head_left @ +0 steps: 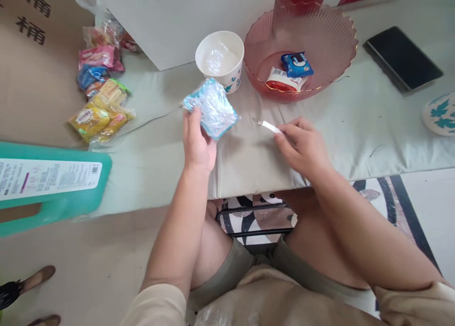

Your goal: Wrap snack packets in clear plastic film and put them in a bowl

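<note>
My left hand (199, 143) grips a square packet (213, 109) with blue edges, wrapped in shiny clear plastic; what is inside I cannot make out. It is held up in front of a white paper bowl (227, 56) with teal leaf prints, which has crumpled clear plastic inside. In my right hand (302, 146) is a small white-handled knife (270, 126), its short metal blade pointing left toward the packet but apart from it. Behind the knife stands a pink ribbed glass bowl (302, 32) holding a blue snack packet (297, 64) and a red-and-white packet (284, 81).
Several wrapped snacks (103, 103) lie at the left beside a cardboard box (42, 79) and a green container (71, 193). A white box (170, 18) stands at the back. At the right are a black phone (403, 58) and a leaf-printed round thing (441, 113). Another person's feet (39, 278) show lower left.
</note>
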`<act>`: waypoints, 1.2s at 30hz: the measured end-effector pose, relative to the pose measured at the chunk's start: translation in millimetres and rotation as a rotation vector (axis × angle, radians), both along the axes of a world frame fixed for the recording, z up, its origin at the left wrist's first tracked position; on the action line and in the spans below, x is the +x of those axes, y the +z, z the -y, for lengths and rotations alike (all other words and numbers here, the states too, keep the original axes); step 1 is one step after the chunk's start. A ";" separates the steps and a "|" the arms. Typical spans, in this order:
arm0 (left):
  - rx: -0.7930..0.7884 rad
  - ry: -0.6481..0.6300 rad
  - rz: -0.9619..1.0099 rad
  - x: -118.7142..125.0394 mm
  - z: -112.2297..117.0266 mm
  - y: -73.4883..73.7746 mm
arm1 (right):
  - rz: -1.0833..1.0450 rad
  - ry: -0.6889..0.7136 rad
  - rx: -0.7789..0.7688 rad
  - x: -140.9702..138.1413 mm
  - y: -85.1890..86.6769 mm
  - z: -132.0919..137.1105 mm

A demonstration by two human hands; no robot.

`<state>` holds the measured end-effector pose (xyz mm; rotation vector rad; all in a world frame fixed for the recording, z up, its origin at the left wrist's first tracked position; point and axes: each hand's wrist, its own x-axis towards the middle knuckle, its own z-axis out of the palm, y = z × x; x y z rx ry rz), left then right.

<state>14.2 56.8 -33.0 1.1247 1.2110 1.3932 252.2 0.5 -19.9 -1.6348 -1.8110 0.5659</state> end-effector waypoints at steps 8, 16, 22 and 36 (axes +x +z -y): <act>0.037 -0.035 -0.574 2.8 34.2 2.2 | 0.240 -0.149 -0.005 34.6 -15.7 -12.3; 0.131 -0.139 -0.689 -2.8 34.4 9.4 | 0.112 0.020 0.188 1.8 -12.1 -5.2; 0.129 -0.231 -0.673 -0.1 39.8 10.4 | -0.043 0.195 0.137 -31.4 -7.3 1.7; -0.018 -0.217 -0.515 8.9 35.6 8.6 | -0.016 0.142 0.141 -25.7 5.6 5.7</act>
